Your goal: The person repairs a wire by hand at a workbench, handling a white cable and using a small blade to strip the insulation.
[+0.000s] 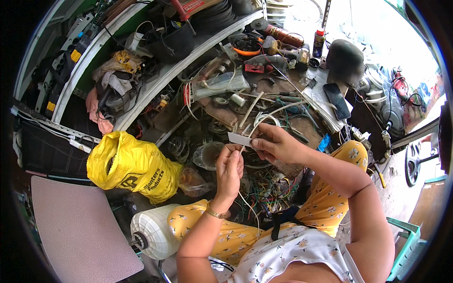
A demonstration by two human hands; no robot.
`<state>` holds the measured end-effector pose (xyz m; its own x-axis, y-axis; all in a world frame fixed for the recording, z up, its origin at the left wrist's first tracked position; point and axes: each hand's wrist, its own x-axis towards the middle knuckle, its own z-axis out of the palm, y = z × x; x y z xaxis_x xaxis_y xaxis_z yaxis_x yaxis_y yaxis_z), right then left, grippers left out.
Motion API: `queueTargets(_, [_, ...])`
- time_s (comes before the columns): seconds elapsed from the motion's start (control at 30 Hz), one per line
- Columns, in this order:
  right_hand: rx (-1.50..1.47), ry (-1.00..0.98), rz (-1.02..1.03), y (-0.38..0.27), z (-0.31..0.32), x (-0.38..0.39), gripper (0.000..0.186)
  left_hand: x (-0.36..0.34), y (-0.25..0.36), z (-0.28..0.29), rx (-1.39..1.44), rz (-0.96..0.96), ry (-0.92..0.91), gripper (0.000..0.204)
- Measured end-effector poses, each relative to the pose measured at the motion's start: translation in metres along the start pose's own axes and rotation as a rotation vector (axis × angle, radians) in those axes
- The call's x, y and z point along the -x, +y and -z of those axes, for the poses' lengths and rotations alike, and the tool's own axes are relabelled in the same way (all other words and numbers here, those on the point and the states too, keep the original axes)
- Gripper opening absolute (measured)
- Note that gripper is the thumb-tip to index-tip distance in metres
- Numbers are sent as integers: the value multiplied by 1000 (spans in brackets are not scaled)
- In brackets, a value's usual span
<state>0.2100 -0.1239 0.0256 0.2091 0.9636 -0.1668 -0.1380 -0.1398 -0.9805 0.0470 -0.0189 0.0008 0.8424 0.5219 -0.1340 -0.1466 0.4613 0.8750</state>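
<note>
My left hand (230,170), with a metal-banded watch on its wrist, pinches a thin white cable (250,207) that hangs down toward my lap. In my right hand (276,145) is a small flat, pale, blade-like strip (239,139), gripped between thumb and fingers. The strip lies across the cable just above my left fingertips, seemingly touching it. Another white cable length (279,111) curves up behind my right hand over the bench. My fingers hide exactly where strip and cable meet.
A cluttered bench (217,111) holds tools, a power drill (297,54), a spray can (318,43) and a phone (337,101). Coloured wires (264,195) lie tangled below. A yellow bag (137,165) and a white ribbed drum (153,231) stand left, near a grey panel (80,226).
</note>
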Motion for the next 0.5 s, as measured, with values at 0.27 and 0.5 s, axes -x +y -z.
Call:
queueTargets(0.27, [-268,-37,40,11,-9,-2,21,-1,-8,-15,-289,-146,64,12])
queueTargets(0.5, [-121,-43,37,10,-10,-2,17,-2,-19,-14,-320,-339,13,10])
